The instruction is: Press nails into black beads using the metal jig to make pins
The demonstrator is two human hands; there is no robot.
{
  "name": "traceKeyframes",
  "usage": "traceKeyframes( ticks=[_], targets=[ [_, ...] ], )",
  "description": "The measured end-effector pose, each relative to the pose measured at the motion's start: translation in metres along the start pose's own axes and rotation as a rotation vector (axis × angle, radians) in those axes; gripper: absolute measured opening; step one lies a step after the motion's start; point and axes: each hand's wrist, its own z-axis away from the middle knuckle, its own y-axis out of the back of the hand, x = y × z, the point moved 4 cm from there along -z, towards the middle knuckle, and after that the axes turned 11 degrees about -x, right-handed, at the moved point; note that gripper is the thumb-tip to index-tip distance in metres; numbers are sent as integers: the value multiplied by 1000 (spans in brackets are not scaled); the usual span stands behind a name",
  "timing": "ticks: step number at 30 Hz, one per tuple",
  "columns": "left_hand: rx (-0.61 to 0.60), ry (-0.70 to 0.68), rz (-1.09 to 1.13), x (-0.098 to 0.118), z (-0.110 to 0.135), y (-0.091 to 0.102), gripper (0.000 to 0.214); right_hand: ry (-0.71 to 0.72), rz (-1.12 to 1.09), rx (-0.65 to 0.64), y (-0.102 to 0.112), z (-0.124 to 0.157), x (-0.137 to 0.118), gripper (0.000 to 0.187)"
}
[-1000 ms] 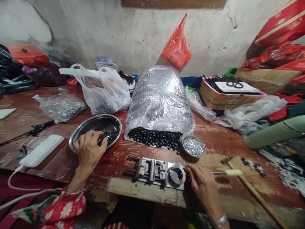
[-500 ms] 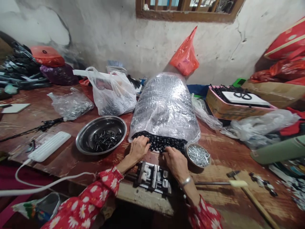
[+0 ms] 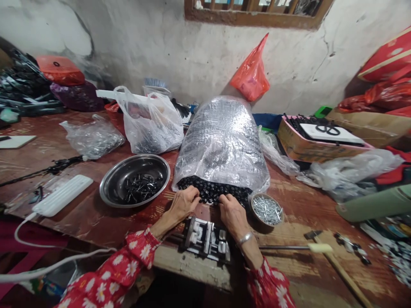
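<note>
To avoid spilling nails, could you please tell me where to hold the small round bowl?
Pinch the low rim of the small round bowl from its right side, which stands free; the right hand and the silver bag crowd its left.

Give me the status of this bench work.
Done: a small batch of black-headed pins lies in the steel bowl. In hand: the left hand and right hand are at the mouth of the plastic bag of black beads. Remaining: the bag looks mostly full, and the small bowl holds many silver nails.
</note>
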Motion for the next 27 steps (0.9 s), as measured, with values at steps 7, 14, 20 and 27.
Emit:
traceKeyframes(
  ticks=[7,14,20,27],
  targets=[
    [-10,5,266,20,29,27,11,34,-205,56,13,34,7,14],
    [-146,-220,397,52,83,23,11,264,-386,17,16,105,-18,16],
    [-138,-306,107,55,102,8,10,250,-194,59,8,122,-27,20],
    [-129,-208,-47,57,102,7,8,146,-193,172,-2,124,-35,10]
  ],
)
